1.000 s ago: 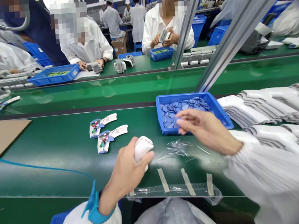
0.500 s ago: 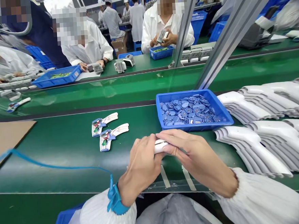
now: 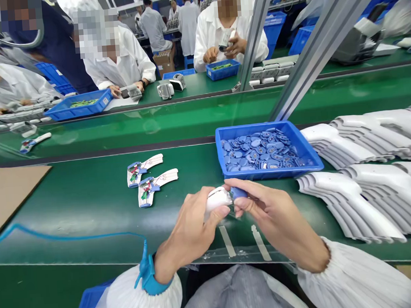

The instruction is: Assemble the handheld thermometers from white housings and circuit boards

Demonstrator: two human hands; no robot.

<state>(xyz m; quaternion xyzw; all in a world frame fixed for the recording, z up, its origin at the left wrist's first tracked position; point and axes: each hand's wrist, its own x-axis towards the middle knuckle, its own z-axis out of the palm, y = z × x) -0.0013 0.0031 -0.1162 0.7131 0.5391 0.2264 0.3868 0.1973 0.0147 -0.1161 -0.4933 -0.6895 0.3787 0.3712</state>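
Wrapped around a white plastic shell [image 3: 216,198] is my left hand [image 3: 191,223], its thumb along the near side. My right hand [image 3: 274,208] pinches a small blue plastic part [image 3: 238,192] at the shell's right end; whether the two pieces touch is hard to make out. A blue tray [image 3: 270,173] beyond my hands holds many similar blue oval parts [image 3: 258,150]. Left of my hands lie two white shell halves with blue parts and wires, a nearer one [image 3: 148,192] and a farther one [image 3: 135,173].
Stacked white shells [image 3: 352,186] fill the right side. A brown board [image 3: 14,191] lies at far left. My blue wrist strap [image 3: 152,275] trails a cord leftward. A metal post [image 3: 300,49] rises behind the tray. Across the green conveyor [image 3: 175,121], co-workers in white handle parts.
My hands have moved apart slightly, bringing the blue part in my right fingers into view. Across the conveyor, a co-worker's held piece has turned. A shell half on the conveyor has shifted right.
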